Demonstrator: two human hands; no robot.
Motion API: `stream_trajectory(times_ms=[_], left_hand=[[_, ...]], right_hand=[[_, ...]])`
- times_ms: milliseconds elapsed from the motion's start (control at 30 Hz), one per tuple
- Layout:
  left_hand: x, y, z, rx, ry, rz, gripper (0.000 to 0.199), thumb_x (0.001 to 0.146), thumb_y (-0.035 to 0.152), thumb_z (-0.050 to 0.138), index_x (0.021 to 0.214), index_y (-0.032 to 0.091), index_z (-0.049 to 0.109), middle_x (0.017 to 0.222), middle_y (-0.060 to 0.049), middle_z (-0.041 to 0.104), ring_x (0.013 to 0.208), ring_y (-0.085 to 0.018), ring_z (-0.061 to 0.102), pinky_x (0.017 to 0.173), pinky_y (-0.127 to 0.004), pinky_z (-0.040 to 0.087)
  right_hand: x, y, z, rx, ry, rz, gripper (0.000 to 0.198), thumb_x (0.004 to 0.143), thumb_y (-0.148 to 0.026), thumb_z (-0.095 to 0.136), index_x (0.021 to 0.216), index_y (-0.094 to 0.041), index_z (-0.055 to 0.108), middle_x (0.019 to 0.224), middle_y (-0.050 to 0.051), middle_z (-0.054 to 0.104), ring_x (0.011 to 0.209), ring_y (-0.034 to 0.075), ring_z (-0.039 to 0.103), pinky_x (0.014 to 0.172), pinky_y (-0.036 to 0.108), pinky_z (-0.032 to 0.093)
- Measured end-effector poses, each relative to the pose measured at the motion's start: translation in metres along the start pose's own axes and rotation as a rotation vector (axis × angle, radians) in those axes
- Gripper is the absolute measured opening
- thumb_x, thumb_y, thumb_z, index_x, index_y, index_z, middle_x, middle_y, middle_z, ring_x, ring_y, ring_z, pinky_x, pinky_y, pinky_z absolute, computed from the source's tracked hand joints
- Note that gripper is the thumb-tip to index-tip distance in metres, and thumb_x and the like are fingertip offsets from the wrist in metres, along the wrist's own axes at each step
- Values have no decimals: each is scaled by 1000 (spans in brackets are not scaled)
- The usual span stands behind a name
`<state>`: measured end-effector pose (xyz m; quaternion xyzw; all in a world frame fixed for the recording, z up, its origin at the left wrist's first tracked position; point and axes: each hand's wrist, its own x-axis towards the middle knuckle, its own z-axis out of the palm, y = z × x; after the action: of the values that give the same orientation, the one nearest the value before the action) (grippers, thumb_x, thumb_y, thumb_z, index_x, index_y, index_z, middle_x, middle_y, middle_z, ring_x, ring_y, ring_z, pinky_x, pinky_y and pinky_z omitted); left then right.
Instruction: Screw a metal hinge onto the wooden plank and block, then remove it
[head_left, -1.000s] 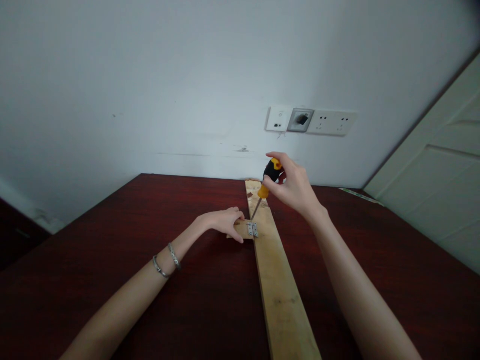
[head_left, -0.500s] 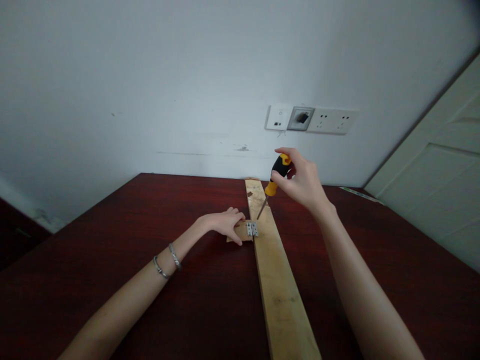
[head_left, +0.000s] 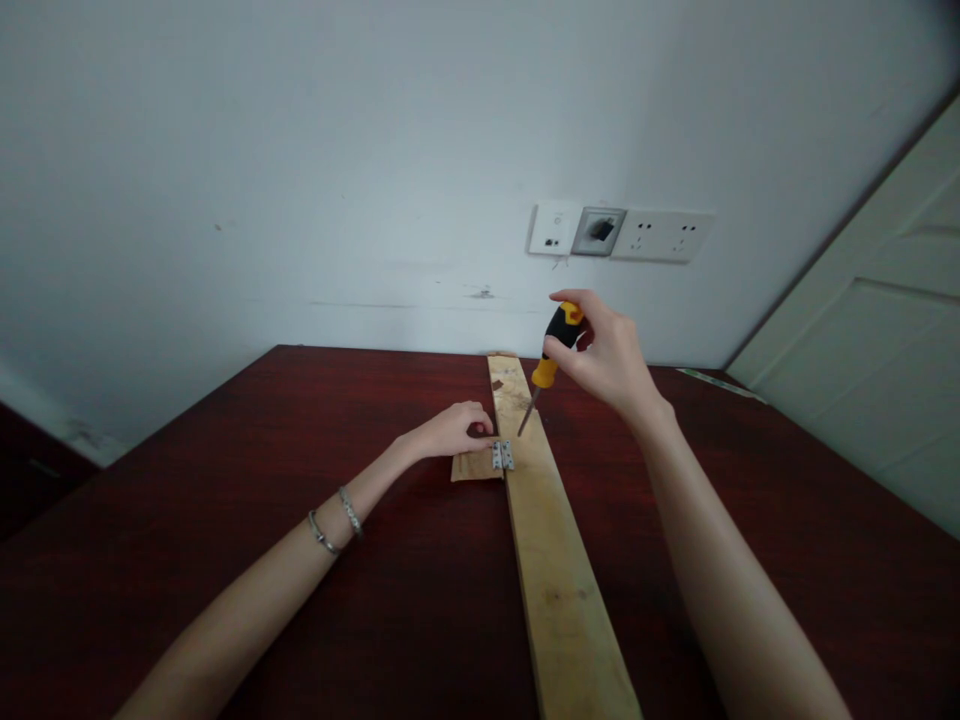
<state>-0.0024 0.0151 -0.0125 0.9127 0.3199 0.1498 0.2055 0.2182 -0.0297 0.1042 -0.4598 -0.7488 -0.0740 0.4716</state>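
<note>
My right hand (head_left: pixel 607 355) is closed round the black and yellow handle of a screwdriver (head_left: pixel 546 372). The screwdriver slants down to the left, its tip just above the long wooden board (head_left: pixel 559 560), near a small metal hinge (head_left: pixel 502 456). One leaf of the hinge lies on the board, the other on a small flat wooden piece (head_left: pixel 474 466) at the board's left side. My left hand (head_left: pixel 454 430) is at the upper edge of that piece, fingers curled, thumb and forefinger close together beside the hinge. Anything between those fingertips is too small to make out.
The dark red tabletop (head_left: pixel 360 620) meets a white wall (head_left: pixel 375 180) at the back. Sockets (head_left: pixel 660 236) are set in the wall above the board's far end. At the right stands a pale panelled door (head_left: pixel 892 340), with a thin strip (head_left: pixel 720 385) on the tabletop close by.
My left hand has gone from lying spread over the small wooden piece to curled fingers at its upper edge. The screwdriver's tip has shifted slightly right relative to the hinge.
</note>
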Motion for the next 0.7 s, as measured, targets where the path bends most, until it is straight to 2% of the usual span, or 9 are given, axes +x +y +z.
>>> stream_trajectory(times_ms=[167,333,700], left_hand=[[3,-3,12,4,66,50,12,78,23,65,84,13,68,81,-3,59,74,-13,55,70,-23,42],[3,-4,17,8,77,35,12,77,21,66,84,13,70,77,-2,58,70,-12,53,65,-22,40],[4,2,19,30,87,41,8,80,15,62,81,14,70,79,-3,61,72,-12,54,67,-22,40]], right_hand=[[0,1,0,5,4,5,43,70,-22,58,113,-18,60,86,5,64,66,17,56,64,33,46],[0,0,-1,-3,1,6,43,70,-22,59,113,-17,60,87,6,65,68,18,57,64,33,45],[0,0,0,-7,-20,17,44,71,-22,59,114,-16,60,90,8,66,72,21,59,66,35,46]])
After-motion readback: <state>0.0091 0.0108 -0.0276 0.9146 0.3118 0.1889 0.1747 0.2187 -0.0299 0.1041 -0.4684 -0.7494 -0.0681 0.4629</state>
